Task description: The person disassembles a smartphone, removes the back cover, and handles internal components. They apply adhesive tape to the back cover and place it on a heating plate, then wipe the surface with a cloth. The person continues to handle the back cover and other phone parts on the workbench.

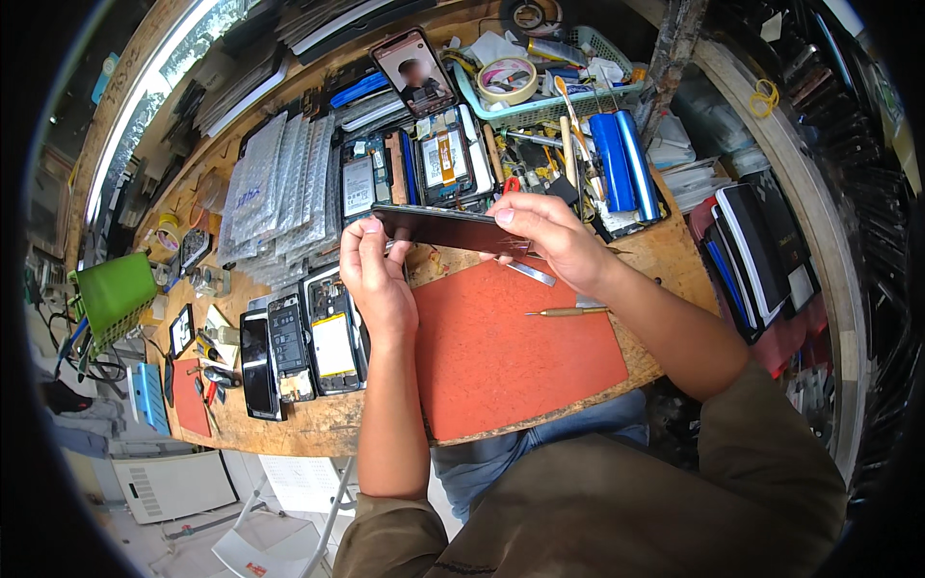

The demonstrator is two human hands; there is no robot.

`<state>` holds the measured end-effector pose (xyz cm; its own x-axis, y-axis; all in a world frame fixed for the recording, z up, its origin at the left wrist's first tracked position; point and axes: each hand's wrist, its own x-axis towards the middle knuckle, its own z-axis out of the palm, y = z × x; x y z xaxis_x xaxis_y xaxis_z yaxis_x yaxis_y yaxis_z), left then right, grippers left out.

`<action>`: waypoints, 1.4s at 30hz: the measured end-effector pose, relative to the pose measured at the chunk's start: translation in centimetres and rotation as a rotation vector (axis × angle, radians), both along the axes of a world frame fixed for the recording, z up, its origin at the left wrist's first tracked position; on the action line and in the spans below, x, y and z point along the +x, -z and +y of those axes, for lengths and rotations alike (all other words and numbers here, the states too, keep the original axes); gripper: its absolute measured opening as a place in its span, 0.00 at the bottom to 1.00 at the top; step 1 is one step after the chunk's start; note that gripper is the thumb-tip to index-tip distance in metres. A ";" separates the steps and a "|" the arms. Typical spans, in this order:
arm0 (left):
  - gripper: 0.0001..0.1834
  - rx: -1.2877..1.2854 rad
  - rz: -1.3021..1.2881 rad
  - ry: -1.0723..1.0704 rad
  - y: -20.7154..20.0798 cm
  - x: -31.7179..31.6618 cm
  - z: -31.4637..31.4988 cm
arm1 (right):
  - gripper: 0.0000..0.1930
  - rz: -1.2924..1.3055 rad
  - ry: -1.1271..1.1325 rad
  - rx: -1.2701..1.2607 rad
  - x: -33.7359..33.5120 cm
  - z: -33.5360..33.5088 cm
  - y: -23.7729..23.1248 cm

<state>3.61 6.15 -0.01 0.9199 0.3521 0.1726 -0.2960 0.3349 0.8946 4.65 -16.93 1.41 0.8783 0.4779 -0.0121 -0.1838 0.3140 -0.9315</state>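
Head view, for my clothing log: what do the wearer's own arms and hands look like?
The left hand and right hand wear no gloves. Both forearms are bare, with no watch or bracelet showing. The loose, dark olive-brown sleeves end around the elbows.

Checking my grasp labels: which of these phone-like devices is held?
The dark, flat device spanning the left hand and right hand; the others, around the bench, are in neither.

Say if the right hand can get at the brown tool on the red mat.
Likely yes: the brown tool lies uncovered near the right hand, though that hand is busy holding the dark panel.
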 end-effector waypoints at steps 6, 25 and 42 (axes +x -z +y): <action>0.06 0.151 -0.012 -0.092 -0.4 -0.2 -1.1 | 0.14 -0.035 0.012 0.036 0.0 0.2 0.0; 0.10 0.128 -0.047 -0.016 -0.5 -0.2 -1.1 | 0.16 -0.175 -0.033 -0.096 0.3 0.2 0.9; 0.27 -0.249 0.253 0.116 -2.0 -0.9 -2.0 | 0.37 -0.795 0.122 -0.232 -0.7 -0.9 -1.5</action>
<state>2.66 4.18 1.99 0.9588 0.2454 -0.1433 -0.0230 0.5697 0.8216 3.99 -17.81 2.88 0.7123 0.4406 0.5464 0.5779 0.0735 -0.8128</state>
